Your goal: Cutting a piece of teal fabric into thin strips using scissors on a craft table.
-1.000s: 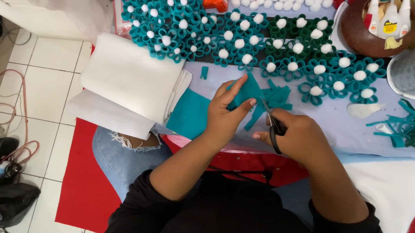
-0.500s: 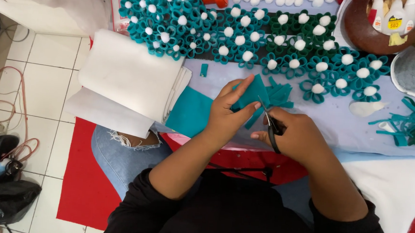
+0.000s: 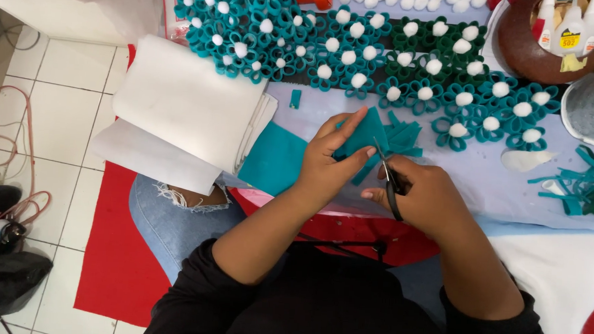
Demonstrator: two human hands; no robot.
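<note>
Teal felt piece [image 3: 365,133] is being pinched by left hand [image 3: 327,167], right hand [image 3: 425,195] gripping black scissors [image 3: 390,182], blade tips partly hiding behind felt.

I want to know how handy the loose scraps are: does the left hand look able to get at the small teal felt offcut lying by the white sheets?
Probably yes. The small teal offcut lies alone on bare cloth just beyond the left hand, though that hand is pinching the teal felt piece.
</note>
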